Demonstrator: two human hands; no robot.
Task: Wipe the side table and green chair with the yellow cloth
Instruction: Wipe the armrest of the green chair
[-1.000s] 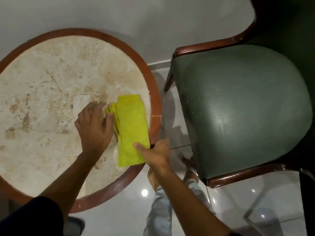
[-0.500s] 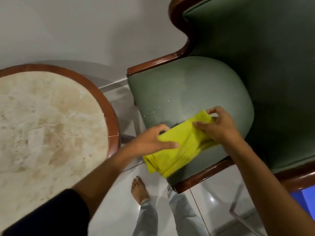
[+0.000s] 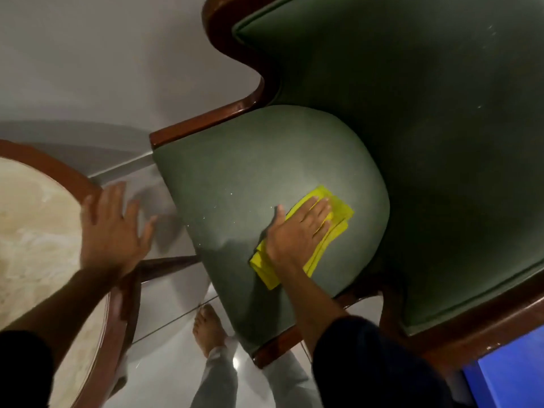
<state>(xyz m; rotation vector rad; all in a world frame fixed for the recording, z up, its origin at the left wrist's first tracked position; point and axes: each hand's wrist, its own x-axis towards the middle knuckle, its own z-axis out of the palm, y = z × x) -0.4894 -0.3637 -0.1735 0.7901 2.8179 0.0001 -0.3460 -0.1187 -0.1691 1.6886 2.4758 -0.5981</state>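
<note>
The folded yellow cloth point(image 3: 338, 212) lies on the seat of the green chair point(image 3: 235, 184), right of the seat's middle. My right hand point(image 3: 297, 234) presses flat on the cloth with fingers together, covering its centre. My left hand point(image 3: 113, 231) hovers with fingers spread over the gap between the chair and the round side table point(image 3: 35, 219), holding nothing. The table has a marble top and a brown wooden rim; only its right part shows at the left edge. The chair has a dark green back and a brown wooden frame.
A light wall runs along the top left. The floor is glossy pale tile. My bare foot point(image 3: 209, 328) and grey trouser legs stand in front of the chair. A bright blue surface point(image 3: 512, 375) shows at the bottom right corner.
The cloth moved from the table to the chair seat, carried by both hands. Now only my right hand is on it, farther onto the seat; my left hand has let go and drawn back left.
</note>
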